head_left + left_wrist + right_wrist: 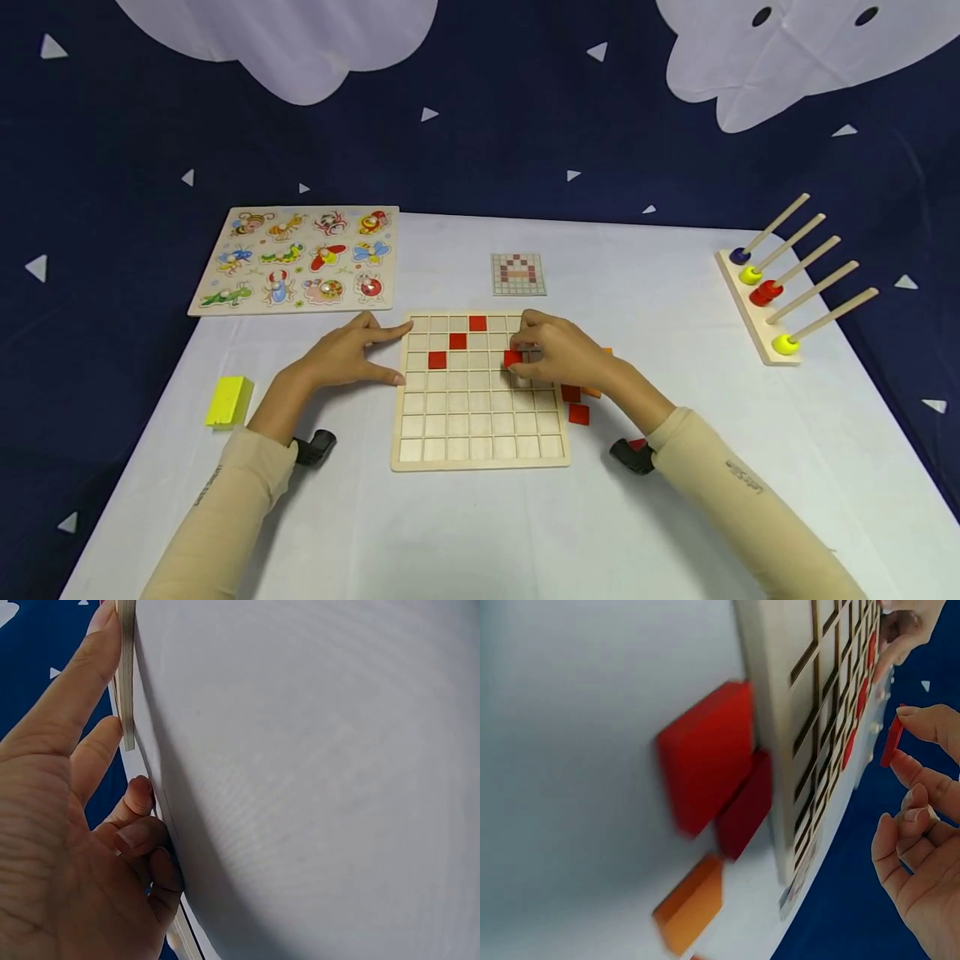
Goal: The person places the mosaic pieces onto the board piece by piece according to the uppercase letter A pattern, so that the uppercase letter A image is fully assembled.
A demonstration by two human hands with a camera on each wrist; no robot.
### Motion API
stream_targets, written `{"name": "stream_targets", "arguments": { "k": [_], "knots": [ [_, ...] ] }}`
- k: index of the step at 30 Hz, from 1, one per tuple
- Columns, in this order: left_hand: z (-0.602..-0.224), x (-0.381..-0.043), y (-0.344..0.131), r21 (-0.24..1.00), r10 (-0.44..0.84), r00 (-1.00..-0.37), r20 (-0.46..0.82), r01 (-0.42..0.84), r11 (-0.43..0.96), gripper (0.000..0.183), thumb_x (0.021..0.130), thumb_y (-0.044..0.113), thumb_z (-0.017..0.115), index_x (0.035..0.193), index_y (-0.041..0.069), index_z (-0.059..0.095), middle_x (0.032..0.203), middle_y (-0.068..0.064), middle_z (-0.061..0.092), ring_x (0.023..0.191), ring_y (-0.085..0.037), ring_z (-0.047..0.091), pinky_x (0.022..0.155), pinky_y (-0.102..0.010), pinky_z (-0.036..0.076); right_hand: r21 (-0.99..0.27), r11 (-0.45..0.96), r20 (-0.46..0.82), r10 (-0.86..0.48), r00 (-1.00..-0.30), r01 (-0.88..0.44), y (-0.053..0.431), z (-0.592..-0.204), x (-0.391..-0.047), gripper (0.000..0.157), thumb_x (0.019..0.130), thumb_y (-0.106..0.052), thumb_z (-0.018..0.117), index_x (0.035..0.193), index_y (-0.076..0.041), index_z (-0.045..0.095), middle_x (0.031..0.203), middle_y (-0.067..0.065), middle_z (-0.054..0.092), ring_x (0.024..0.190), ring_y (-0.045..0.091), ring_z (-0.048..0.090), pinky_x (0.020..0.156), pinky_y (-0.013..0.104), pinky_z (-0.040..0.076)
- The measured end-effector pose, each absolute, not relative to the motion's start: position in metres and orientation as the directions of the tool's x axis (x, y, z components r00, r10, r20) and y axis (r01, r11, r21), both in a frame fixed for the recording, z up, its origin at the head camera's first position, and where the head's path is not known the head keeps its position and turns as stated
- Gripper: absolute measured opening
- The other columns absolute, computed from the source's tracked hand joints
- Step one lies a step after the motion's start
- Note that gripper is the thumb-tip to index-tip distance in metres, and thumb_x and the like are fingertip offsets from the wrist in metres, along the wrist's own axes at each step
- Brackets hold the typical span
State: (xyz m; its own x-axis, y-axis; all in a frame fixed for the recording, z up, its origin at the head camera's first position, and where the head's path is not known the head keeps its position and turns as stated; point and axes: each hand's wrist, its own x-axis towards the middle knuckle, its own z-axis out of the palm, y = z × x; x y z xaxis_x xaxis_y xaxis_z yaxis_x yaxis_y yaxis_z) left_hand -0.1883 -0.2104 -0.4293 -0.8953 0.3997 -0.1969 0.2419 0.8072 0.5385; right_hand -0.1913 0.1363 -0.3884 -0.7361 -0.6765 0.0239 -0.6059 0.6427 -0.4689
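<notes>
A: What is on record, largest first?

B: A white table (450,533), and on it the board (482,465). The left hand (347,354) rests its spread thumb and forefinger against the board's left edge, gripping nothing. The right hand (558,350) is over the board's right half. The card (518,275) lies beyond the far edge. Three laid tiles (457,341) run diagonally through the far left cells. The red tile (512,358) is pinched between the right hand's thumb and finger.

A: Step in hand?

B: Judged to be placing tiles to match the card, with much outstanding. The next move calls for squaring the red tile to its cell, then releasing it, the board kept steady.

A: Do the views differ?

B: Yes. The right wrist view shows the red tile clear of the board, which the head view cannot settle, and the thickness of the loose tiles (705,757) by the right edge.
</notes>
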Motion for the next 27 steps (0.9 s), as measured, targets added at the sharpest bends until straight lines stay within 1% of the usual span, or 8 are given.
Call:
{"name": "stream_targets", "arguments": {
  "k": [6, 10, 17, 23, 27],
  "knots": [
    [-0.430, -0.187, -0.210, 0.542, 0.397, -0.899, -0.184, 0.244, 0.805, 0.091, 0.068, 0.055, 0.085, 0.147, 0.031, 0.048, 0.101, -0.004, 0.045, 0.082, -0.018, 0.042, 0.070, -0.031, 0.036, -0.478, 0.611, 0.036, -0.704, -0.709, -0.631, 0.118, -0.387, -0.191, 0.026, 0.082, -0.022, 0.080, 0.101, -0.004, 0.076, 0.087, 0.000, 0.052, 0.076, 0.014, 0.049, 0.070, 0.029, 0.043],
    [-0.429, -0.187, -0.210, 0.536, 0.401, -0.897, -0.186, 0.249, 0.806, 0.091, 0.069, 0.054, 0.086, 0.148, 0.030, 0.047, 0.100, -0.005, 0.044, 0.082, -0.019, 0.041, 0.069, -0.032, 0.035, -0.492, 0.593, 0.038, -0.717, -0.696, -0.638, 0.107, -0.386, -0.190, 0.026, 0.083, -0.022, 0.079, 0.102, -0.005, 0.076, 0.089, 0.001, 0.055, 0.079, 0.014, 0.053, 0.073, 0.029, 0.046],
    [-0.430, -0.188, -0.211, 0.527, 0.401, -0.898, -0.182, 0.255, 0.811, 0.091, 0.069, 0.053, 0.086, 0.149, 0.028, 0.048, 0.099, -0.005, 0.044, 0.079, -0.018, 0.039, 0.067, -0.032, 0.034, -0.480, 0.585, 0.027, -0.735, -0.678, -0.654, 0.087, -0.387, -0.189, 0.025, 0.083, -0.024, 0.079, 0.101, -0.006, 0.076, 0.090, 0.001, 0.055, 0.078, 0.013, 0.052, 0.072, 0.028, 0.046],
    [-0.430, -0.187, -0.211, 0.521, 0.393, -0.900, -0.190, 0.247, 0.817, 0.091, 0.069, 0.055, 0.085, 0.148, 0.032, 0.047, 0.099, -0.005, 0.045, 0.078, -0.019, 0.040, 0.067, -0.033, 0.035, -0.472, 0.561, 0.023, -0.763, -0.646, -0.680, 0.073, -0.387, -0.189, 0.024, 0.083, -0.023, 0.079, 0.100, -0.007, 0.075, 0.089, 0.002, 0.054, 0.075, 0.011, 0.048, 0.070, 0.026, 0.043],
    [-0.429, -0.187, -0.210, 0.521, 0.394, -0.898, -0.198, 0.244, 0.818, 0.090, 0.070, 0.056, 0.084, 0.148, 0.033, 0.047, 0.099, -0.005, 0.045, 0.078, -0.019, 0.040, 0.067, -0.033, 0.035, -0.454, 0.549, 0.024, -0.779, -0.626, -0.701, 0.065, -0.388, -0.188, 0.026, 0.082, -0.023, 0.080, 0.100, -0.005, 0.076, 0.088, 0.001, 0.054, 0.076, 0.010, 0.051, 0.070, 0.024, 0.045]
  ]
}}
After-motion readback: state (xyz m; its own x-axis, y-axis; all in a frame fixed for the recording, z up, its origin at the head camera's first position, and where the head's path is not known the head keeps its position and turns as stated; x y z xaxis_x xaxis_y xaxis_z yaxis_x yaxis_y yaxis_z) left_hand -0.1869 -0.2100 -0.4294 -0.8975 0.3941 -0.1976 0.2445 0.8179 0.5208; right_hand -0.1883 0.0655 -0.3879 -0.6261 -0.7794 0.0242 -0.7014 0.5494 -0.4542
